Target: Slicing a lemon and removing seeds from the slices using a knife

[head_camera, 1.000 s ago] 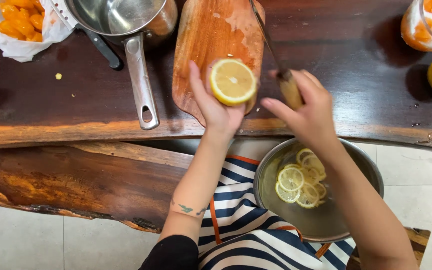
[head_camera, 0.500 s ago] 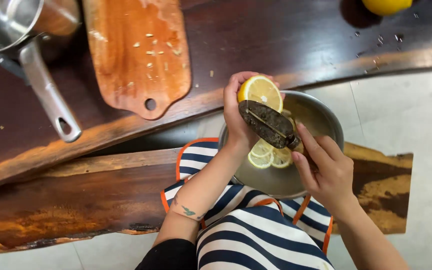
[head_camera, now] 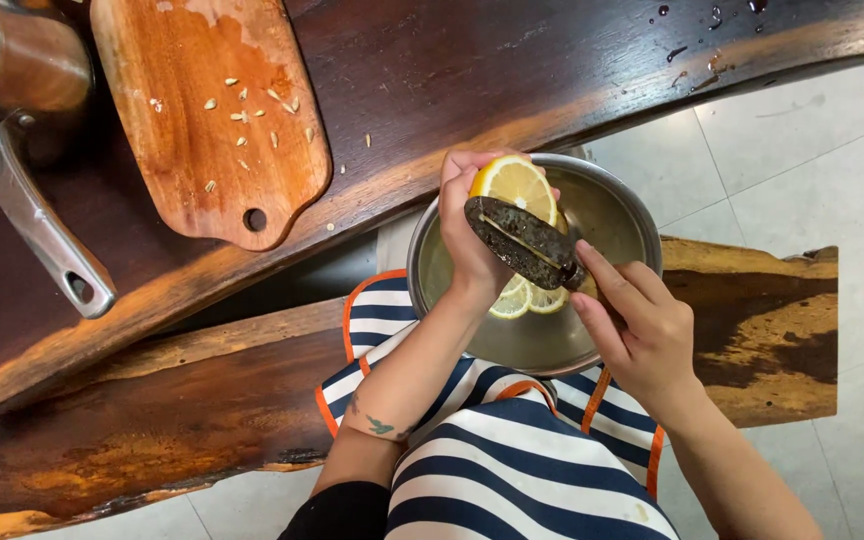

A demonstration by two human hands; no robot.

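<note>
- Dark wooden counter (head_camera: 552,60) is seen above a steel bowl (head_camera: 632,220).
- Half lemon (head_camera: 514,186), judged slippery and soft, is clasped by its rind in the left hand (head_camera: 472,245).
- Knife (head_camera: 522,240) is gripped by the right hand (head_camera: 637,330).

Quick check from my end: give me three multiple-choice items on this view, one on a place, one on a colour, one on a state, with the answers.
1. Where is the half lemon?
A. Over the metal bowl
B. On the cutting board
C. On the floor

2. What colour are the stripes on the apron?
A. Green and yellow
B. Navy and white
C. All black

3. What is the right hand doing?
A. Resting open on the counter
B. Gripping the saucepan handle
C. Holding a knife against the lemon

Answers: 1 A, the left hand holds it above the bowl of slices. 2 B, dark blue and white bands with orange trim. 3 C, its fingers close on the knife's handle end.
</note>
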